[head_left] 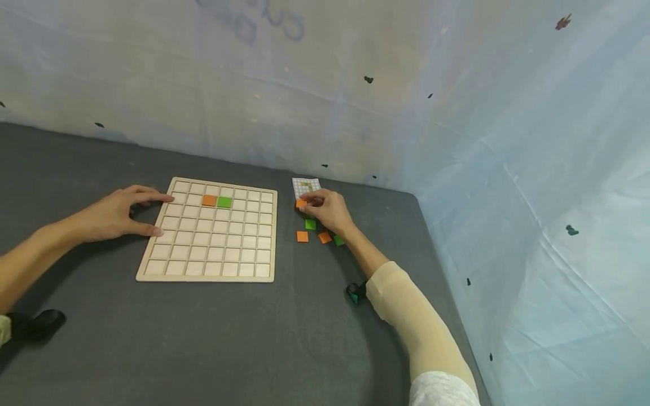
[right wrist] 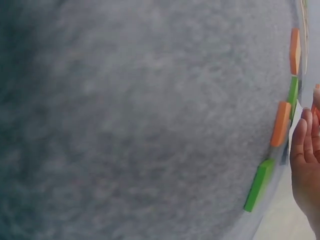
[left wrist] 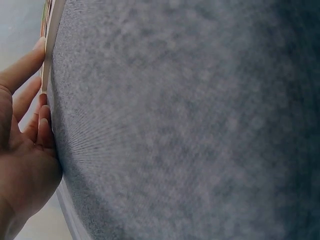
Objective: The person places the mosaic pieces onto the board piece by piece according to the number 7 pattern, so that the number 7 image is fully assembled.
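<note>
A wooden grid board (head_left: 205, 278) lies flat on the dark table, with an orange tile (head_left: 209, 200) and a green tile (head_left: 224, 202) side by side in its upper cells. My left hand (head_left: 119, 214) touches the board's left edge with thumb and fingertips, fingers extended; the left wrist view shows the fingers (left wrist: 25, 67) against that edge. To the right of the board, my right hand (head_left: 329, 210) pinches another orange tile (head_left: 301, 203) between thumb and fingers. Just beyond it lies a small printed card (head_left: 306, 185) with a coloured grid pattern, partly covered by the hand.
Near the right hand lie loose tiles: a green one (head_left: 310, 224), an orange one (head_left: 302, 237), another orange (head_left: 325, 237) and a green one (head_left: 339, 240) partly behind the wrist. A pale sheet wall (head_left: 315, 113) borders the table (head_left: 203, 338) at the back and right.
</note>
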Available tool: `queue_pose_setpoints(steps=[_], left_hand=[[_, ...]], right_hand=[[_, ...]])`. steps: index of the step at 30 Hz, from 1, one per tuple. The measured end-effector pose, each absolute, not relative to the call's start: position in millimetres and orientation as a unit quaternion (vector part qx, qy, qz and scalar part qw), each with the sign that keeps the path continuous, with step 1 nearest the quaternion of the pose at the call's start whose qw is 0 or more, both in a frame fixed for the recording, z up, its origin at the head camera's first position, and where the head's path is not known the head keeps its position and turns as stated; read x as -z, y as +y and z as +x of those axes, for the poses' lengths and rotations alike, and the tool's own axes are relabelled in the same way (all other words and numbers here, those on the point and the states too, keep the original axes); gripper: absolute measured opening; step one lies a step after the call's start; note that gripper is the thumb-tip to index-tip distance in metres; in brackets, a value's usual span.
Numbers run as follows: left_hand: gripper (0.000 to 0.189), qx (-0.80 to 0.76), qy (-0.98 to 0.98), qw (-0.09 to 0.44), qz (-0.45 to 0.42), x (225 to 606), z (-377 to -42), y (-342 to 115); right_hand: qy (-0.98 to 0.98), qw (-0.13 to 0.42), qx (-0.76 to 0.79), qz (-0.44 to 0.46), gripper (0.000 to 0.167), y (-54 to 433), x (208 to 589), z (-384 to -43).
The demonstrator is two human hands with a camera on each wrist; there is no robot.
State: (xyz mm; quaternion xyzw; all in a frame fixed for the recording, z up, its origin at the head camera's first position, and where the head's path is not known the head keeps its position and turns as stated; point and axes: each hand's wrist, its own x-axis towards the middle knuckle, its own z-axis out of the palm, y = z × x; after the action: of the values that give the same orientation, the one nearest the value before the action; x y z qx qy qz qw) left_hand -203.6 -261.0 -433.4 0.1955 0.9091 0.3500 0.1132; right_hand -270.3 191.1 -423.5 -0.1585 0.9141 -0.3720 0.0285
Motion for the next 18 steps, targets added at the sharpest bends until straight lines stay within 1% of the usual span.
queue_pose_setpoints(steps=[8, 18], left_hand=[[0.077, -0.349, 0.910, 0.106, 0.197, 435, -205, -262], [0.077, -0.341, 0.912, 0.095, 0.208, 438, -206, -262]], right_hand=[[0.900, 0.020, 0.399, -0.177, 0.025, 178, 424, -274], [0.884, 0.029, 0.416, -0.213, 0.025, 151, 422, -277]])
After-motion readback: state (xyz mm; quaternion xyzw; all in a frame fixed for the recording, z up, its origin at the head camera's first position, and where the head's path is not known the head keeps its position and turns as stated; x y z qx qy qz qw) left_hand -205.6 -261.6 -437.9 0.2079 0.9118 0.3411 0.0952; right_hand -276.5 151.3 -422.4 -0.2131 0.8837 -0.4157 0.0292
